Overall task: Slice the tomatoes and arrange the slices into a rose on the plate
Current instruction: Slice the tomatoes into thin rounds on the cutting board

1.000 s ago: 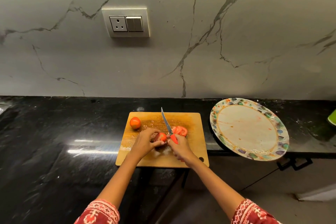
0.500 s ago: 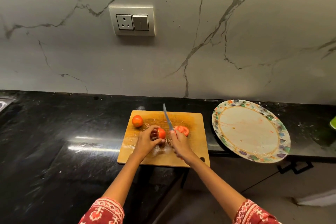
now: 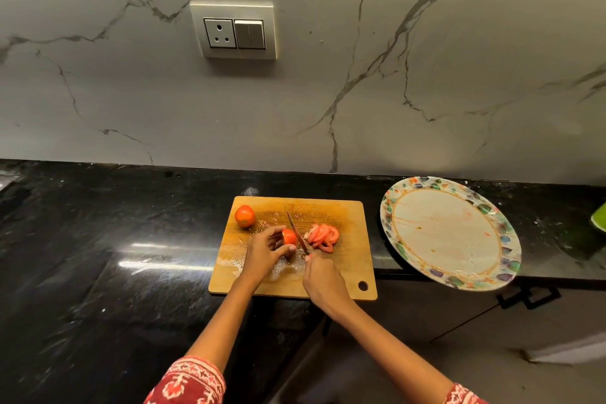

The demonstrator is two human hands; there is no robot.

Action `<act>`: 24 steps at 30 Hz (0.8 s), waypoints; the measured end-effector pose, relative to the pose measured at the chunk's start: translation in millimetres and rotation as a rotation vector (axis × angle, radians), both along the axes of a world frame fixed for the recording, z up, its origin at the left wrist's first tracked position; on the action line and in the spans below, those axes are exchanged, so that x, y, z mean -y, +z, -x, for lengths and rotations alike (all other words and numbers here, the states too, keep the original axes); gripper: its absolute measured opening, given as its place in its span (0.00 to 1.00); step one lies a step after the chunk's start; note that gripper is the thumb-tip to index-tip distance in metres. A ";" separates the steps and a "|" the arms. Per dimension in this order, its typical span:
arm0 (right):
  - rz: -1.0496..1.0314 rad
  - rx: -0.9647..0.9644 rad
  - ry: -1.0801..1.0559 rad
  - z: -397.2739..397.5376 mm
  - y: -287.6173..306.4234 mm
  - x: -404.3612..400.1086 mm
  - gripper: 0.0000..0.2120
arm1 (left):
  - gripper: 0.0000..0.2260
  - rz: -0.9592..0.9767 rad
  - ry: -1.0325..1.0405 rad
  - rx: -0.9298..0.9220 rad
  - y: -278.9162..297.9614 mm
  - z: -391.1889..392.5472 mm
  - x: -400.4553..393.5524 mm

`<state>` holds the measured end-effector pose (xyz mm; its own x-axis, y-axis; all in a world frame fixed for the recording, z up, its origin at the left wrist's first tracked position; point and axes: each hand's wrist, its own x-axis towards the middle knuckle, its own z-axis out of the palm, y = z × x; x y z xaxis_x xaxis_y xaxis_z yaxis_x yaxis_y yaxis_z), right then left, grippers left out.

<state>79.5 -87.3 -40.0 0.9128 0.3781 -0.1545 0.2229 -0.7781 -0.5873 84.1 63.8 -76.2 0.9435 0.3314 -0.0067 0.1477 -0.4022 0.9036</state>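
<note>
Wooden board (image 3: 347, 223), left hand (image 3: 262, 252) fingers gripping tomato (image 3: 289, 236), right hand (image 3: 323, 282) fingers round knife (image 3: 296, 234), no legible writing.

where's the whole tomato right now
In the head view, the whole tomato sits at the far-left corner of the cutting board, left of the knife.

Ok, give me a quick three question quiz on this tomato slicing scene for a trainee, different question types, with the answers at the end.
1. True or false: the plate already holds tomato slices.
2. Which hand holds the knife? A) left hand B) right hand
3. Fill in: the whole tomato sits at the cutting board's far ____ corner.

Key: 1 false, the slices lie on the board. 2 B; the left hand steadies the tomato being cut. 3 left.
</note>
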 end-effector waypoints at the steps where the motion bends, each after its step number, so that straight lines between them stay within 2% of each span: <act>1: 0.010 0.004 0.000 0.1 0.6 -0.3 0.16 | 0.23 0.004 0.010 0.006 0.8 0.2 1.6; 8: 0.098 -0.027 0.015 0.7 5.4 -3.2 0.12 | 0.21 0.048 0.016 -0.013 2.7 0.1 1.9; 21: 0.169 0.006 0.024 5.7 1.5 -4.5 0.14 | 0.20 0.052 0.048 0.023 6.4 4.4 9.2; 24: 0.121 -0.017 0.011 2.7 3.3 -11.9 0.13 | 0.20 0.069 0.074 0.013 6.4 6.0 10.0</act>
<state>76.8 -75.4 -36.7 0.9055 0.3656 -0.2154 0.2224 -0.8412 -0.4929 78.0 53.8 -69.8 0.9167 0.3990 -0.0199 0.1629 -0.3278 0.9306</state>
